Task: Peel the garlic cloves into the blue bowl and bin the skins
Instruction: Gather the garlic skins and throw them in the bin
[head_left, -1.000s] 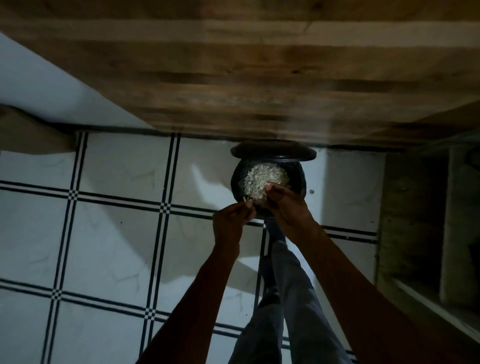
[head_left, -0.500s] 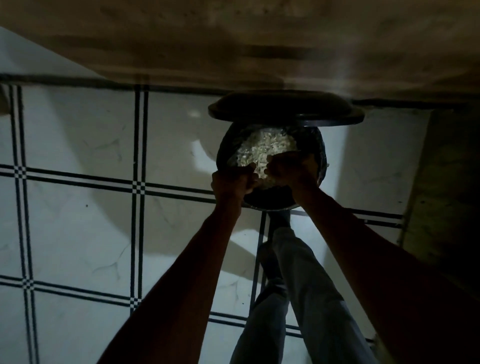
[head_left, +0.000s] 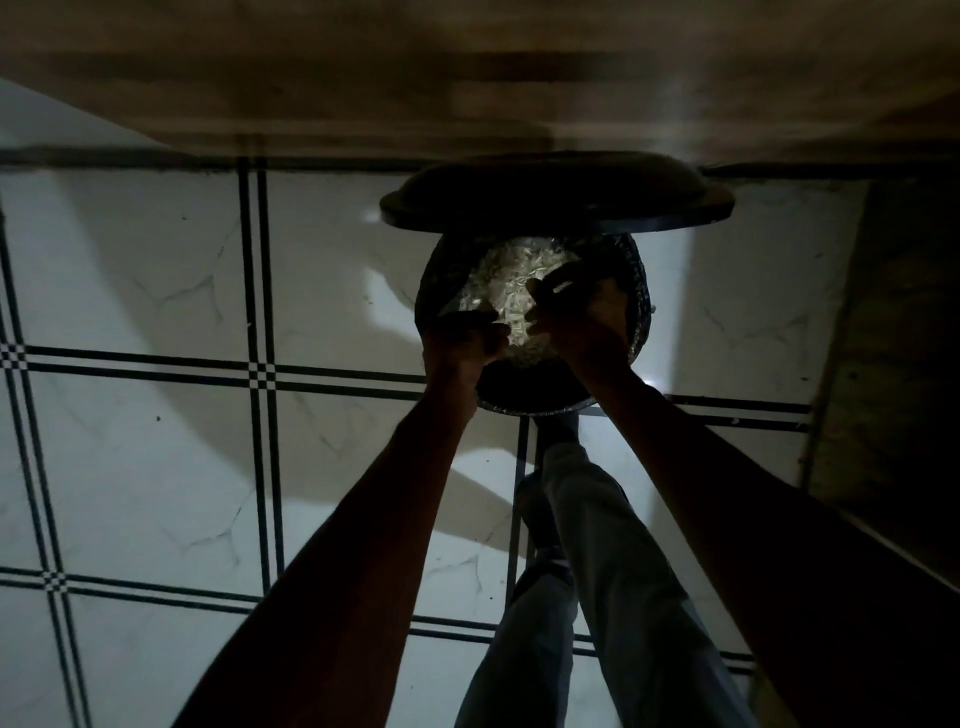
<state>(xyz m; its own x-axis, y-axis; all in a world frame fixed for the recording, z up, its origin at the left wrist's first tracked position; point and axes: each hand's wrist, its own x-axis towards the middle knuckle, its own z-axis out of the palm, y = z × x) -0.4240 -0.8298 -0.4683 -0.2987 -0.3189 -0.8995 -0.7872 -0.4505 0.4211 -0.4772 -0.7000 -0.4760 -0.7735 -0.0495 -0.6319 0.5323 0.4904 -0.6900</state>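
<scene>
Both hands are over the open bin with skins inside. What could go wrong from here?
1. The left hand sits at the bin rim, so skins dropped from it may land on the tiled floor.
2. The raised lid may drop onto the right hand.
3. Dim light could hide any strays.
</scene>
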